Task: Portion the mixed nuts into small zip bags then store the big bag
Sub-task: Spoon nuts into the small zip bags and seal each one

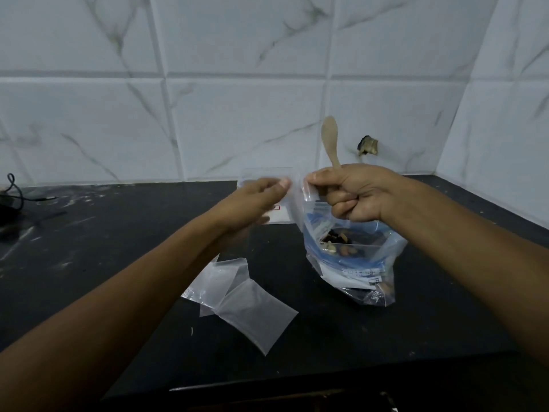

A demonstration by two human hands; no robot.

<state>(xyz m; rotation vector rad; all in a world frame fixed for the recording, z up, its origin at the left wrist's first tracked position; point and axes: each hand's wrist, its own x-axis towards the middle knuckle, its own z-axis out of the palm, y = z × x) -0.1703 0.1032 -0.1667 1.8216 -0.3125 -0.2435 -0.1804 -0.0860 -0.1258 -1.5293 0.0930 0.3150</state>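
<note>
Both hands are raised above a dark table, each pinching one side of the mouth of a small clear zip bag [269, 197] and drawing it apart. His or her left hand [255, 200] grips the near lip between thumb and fingers. At the same time the right hand [353, 194] nips the other lip with thumb and forefinger while its remaining fingers are curled around the handle of a pale wooden spoon [330, 141], whose bowl points up toward the tiled wall [237, 84]. Directly under the right hand stands the big bag [353, 263], a clear pouch with blue printing, open at the top, with the mixed nuts [338, 242] visible inside. Nearer the viewer, several empty small bags [237, 292] lie flat and overlapping on the table [326, 337]. A black cable [15, 191] sits at the far left edge. Portioning seems barely begun, since the bag being opened looks empty. One risk is that the thin plastic slips from the right hand's two-finger pinch, because that hand is also busy with the spoon. Another is that the right wrist or the spoon knocks the soft, unsupported big bag sideways and spills nuts across the table. Loose bags nearby could also be swept off by a forearm.
</note>
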